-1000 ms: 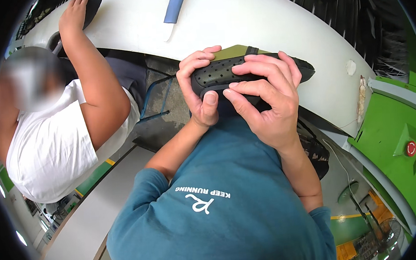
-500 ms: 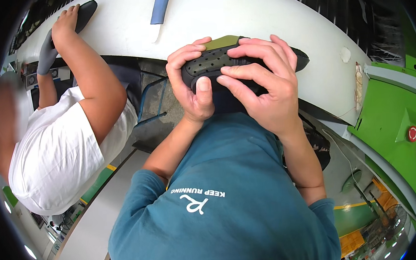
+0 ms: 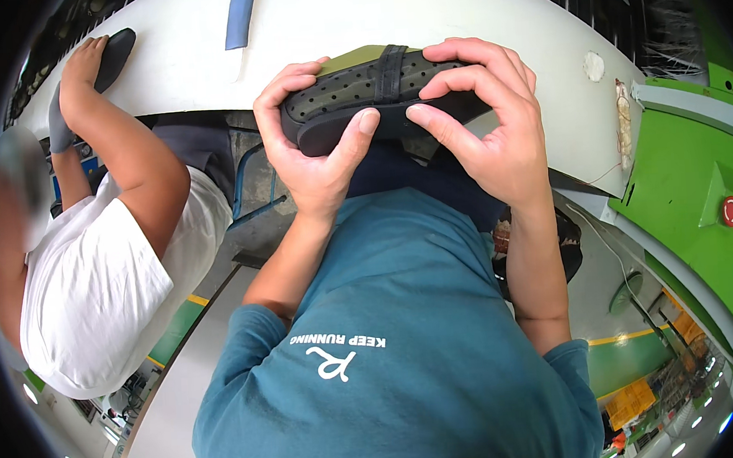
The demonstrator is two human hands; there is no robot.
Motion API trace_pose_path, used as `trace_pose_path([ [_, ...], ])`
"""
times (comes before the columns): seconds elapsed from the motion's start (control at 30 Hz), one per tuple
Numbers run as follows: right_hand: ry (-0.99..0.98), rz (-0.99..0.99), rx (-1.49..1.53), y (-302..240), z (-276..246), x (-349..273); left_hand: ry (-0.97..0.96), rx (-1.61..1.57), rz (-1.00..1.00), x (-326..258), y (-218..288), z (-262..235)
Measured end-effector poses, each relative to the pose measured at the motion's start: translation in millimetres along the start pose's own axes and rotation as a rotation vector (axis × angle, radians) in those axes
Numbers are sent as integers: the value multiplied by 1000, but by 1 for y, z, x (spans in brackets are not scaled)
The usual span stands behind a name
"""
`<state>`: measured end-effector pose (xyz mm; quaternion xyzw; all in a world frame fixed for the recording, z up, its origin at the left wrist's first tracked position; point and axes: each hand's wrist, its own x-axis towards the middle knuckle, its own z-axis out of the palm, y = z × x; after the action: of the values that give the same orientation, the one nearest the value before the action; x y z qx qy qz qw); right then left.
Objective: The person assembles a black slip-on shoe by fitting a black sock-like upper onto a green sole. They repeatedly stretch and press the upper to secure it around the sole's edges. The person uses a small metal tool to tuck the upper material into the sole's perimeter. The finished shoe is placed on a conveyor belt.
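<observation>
White table [image 3: 328, 17] ahead | I see left hand [image 3: 311, 167] half-curled, gripping dark shoe-shaped piece [image 3: 337, 94] | right hand [image 3: 505, 136] half-curled, gripping its right side

There is room to pass over the white bench [image 3: 345, 12] beyond the dark shoe [image 3: 345, 89], right of the blue strip [image 3: 240, 17]; the left hand [image 3: 316, 166] and right hand [image 3: 507, 132] block the shoe's sides, a green machine [image 3: 683, 184] the far right, a co-worker's arm [image 3: 121, 135] the left
</observation>
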<state>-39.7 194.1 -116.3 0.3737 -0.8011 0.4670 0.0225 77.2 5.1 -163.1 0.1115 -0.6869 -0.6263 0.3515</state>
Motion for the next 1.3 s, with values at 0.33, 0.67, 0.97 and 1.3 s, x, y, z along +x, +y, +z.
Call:
trace_pose_path([
  [0.33, -17, -14, -13, 16, 4, 16, 7, 118, 42, 11, -9, 1],
  [0.67, -123, 305, 301, 17, -12, 40, 21, 128, 125, 14, -15, -1],
  [0.97, -312, 395, 669, 78, -38, 39, 4, 138, 137, 15, -9, -2],
  [1.3, -243, 22, 238, 9, -108, 75, -288, 409, 117, 23, -2, -3],
])
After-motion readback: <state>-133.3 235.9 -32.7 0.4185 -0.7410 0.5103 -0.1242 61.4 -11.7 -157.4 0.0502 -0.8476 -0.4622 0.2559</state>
